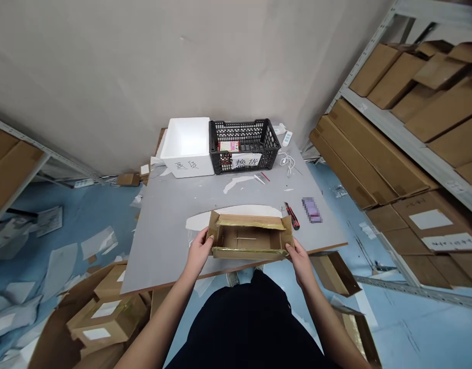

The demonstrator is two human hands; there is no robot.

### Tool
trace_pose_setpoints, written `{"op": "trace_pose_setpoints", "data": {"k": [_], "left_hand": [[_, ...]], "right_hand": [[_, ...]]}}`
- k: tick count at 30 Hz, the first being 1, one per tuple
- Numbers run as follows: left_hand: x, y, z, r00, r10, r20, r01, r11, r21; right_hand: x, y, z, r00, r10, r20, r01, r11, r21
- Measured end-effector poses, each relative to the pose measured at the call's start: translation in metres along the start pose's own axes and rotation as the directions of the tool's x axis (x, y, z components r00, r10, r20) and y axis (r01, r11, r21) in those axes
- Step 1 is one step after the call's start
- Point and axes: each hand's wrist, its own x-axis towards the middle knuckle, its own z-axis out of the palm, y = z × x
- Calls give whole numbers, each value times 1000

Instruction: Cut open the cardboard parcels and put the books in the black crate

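Our dark clothing [247, 328] lies just behind the left hand [197, 252] and right hand [299, 264], whose fingers [207, 237] grip an open cardboard carton [250, 237] over the near edge of the desk [170, 246], where a slip could drop it.

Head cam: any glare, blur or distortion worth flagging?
Head view: strong wide-angle distortion, with the steel shelving leaning and bowing toward the frame edges. Lighting is soft and even, with no hard shadows. Slight glare on the gold tape of the cardboard box. Focus looks sharp throughout, but the purple item is pixelated out.
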Motion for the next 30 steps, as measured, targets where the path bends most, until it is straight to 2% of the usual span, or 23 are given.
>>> {"op": "trace_pose_setpoints", "data": {"k": [4,8,11,14,16,18,23,27,30], "left_hand": [[-8,-3,3,998,19,62,-20,1000,8],[-19,-3,19,989,11,147,-20,998,57],[-25,-2,43,967,29,253,-53,995,90],[-32,1,82,919,49,391,-92,992,92],[-39,3,116,868,53,493,-110,990,87],[-49,3,157,804,53,592,-124,989,80],[-88,-11,279,641,13,767,-141,985,102],[-125,-31,378,495,10,869,-215,970,111],[-151,-46,444,402,7,916,-289,950,120]], "right_hand": [[-22,12,-8,999,26,-24,-25,999,31],[-45,22,-25,993,46,-104,-42,998,45],[-67,30,-50,975,72,-210,-57,995,77],[-94,43,-87,936,113,-333,-66,986,151],[-116,54,-117,899,145,-413,-58,975,214],[-139,67,-148,843,179,-507,-37,960,278],[-197,105,-226,643,295,-706,99,883,459],[-233,141,-285,496,347,-796,175,858,483],[-249,164,-325,426,333,-841,222,863,454]]}}
